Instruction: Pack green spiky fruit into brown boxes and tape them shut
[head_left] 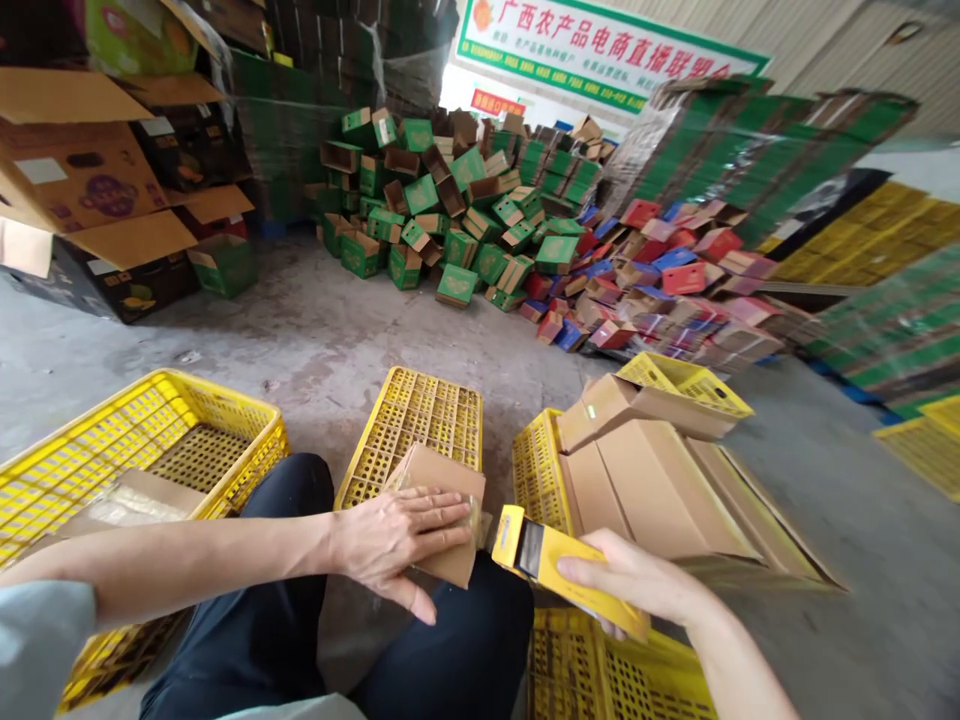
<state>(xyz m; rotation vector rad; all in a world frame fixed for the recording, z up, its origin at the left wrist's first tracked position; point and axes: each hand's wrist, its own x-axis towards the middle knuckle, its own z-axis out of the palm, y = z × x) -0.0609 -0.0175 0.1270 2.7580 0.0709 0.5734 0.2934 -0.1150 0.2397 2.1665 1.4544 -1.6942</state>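
Small brown cardboard box [441,470] at near end of perforated yellow plastic crate [429,400]; L hand [409,530] flat on it, grip wide. R hand [626,575] wrapped round boxy yellow tape dispenser [556,562], R of crate. Box prob. light, stiffish (could dent); best held by edges.

Grey floor here, blotched with darker stains, and it runs back to a great heap of green boxes [450,220], tumbled every which way! Red and blue boxes [660,270] spill alongside on the right, tall film-wrapped stacks [765,150] lean into view behind them, open cartons [82,175] crowd the left. Up top, a white banner [600,55], green-edged with red characters, bright light just below, pale ribbed panelling [832,55] beyond!
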